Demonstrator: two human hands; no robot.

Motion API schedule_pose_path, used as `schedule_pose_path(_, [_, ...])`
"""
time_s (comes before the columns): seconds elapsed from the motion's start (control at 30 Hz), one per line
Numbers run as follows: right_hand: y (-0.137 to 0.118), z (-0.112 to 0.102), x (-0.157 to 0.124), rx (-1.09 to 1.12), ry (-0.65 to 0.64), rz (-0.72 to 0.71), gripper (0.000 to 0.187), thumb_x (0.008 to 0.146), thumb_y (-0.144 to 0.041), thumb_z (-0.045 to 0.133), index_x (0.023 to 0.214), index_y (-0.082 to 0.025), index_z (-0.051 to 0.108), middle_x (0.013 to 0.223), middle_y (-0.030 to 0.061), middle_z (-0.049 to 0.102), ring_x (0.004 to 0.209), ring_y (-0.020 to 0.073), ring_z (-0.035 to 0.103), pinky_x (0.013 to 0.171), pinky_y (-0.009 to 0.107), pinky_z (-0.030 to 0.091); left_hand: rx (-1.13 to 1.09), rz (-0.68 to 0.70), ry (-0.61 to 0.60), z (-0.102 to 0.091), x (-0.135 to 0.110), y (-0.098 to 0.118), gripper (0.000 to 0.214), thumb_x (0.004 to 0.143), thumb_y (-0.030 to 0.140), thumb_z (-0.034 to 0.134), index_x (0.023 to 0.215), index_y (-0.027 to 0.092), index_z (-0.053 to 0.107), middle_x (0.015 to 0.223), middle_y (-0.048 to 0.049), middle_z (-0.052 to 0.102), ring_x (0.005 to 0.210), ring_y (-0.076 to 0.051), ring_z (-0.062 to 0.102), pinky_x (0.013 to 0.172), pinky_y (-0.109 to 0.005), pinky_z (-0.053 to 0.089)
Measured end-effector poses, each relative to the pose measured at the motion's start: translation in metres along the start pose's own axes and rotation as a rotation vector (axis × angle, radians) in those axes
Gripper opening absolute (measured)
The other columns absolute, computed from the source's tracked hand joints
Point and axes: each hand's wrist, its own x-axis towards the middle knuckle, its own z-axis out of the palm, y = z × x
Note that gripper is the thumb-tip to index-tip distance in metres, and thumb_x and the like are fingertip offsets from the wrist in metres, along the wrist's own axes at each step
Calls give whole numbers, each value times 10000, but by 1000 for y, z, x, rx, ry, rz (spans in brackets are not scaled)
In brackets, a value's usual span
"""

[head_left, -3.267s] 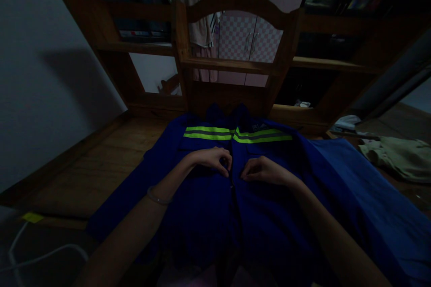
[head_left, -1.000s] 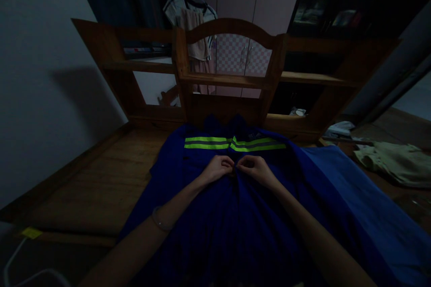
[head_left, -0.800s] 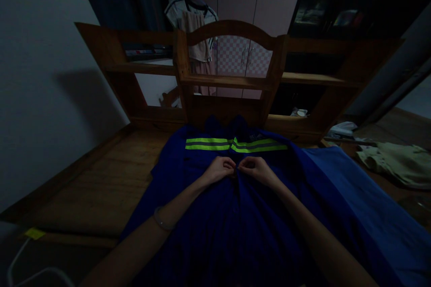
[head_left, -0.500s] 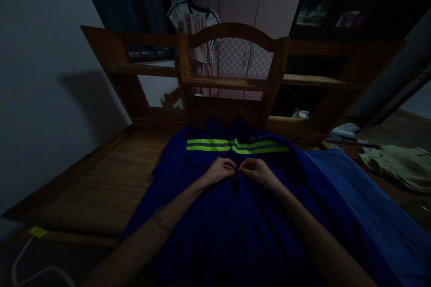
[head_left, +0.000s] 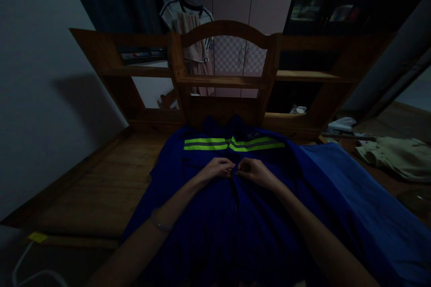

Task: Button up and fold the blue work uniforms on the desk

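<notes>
A blue work jacket (head_left: 269,215) with yellow-green reflective stripes (head_left: 232,144) across the chest lies spread flat on a wooden bed base (head_left: 101,188). My left hand (head_left: 217,168) and my right hand (head_left: 254,171) meet at the jacket's front closure, just below the stripes. Both hands have their fingers curled in a pinch on the two edges of the front opening. A thin bracelet sits on my left wrist. The room is dim, and whatever small fastening is between the fingertips cannot be made out.
A wooden headboard with shelves (head_left: 225,80) stands right behind the jacket. A pale green garment (head_left: 393,161) lies at the right. Clothes hang on a hanger (head_left: 186,22) behind the headboard. A white cable (head_left: 30,269) lies at the lower left beside a grey wall (head_left: 40,98).
Since 3.3 s ago both hands have moved up the jacket's front and come together. Over the last second they have stayed pinched at the same spot.
</notes>
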Motion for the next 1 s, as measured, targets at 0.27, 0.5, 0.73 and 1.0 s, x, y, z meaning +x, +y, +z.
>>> schedule_pose_path(0.27, [-6, -2, -1, 42, 12, 14, 193, 776, -342, 650, 881, -182, 632, 708, -8, 618, 624, 111, 550, 546, 205, 360, -6, -52, 91, 4, 7, -6, 351, 618, 287, 751, 877, 108, 595, 645, -34, 645, 533, -114, 592, 542, -215, 436])
schedule_pose_path(0.5, [0, -9, 6, 192, -68, 127, 255, 748, -383, 670, 894, -175, 645, 714, 1, 623, 634, 122, 549, 543, 206, 383, -25, -58, 92, 4, 10, -2, 302, 601, 185, 680, 876, 133, 565, 580, 22, 600, 476, -92, 544, 504, -201, 412])
schedule_pose_path(0.73, [8, -11, 9, 263, -100, 97, 209, 830, -329, 557, 899, -160, 660, 865, 38, 675, 787, 162, 605, 684, 243, 447, 4, 1, 56, 3, 12, -7, 305, 605, 163, 657, 889, 151, 545, 603, 32, 607, 503, -91, 553, 524, -199, 420])
schedule_pose_path(1.0, [10, -3, 5, 226, -43, 86, 243, 834, -353, 545, 896, -145, 653, 849, 39, 667, 775, 155, 594, 687, 244, 445, -18, 43, 33, 2, 7, -8, 343, 623, 183, 676, 926, 154, 516, 637, 34, 607, 523, -90, 566, 544, -208, 446])
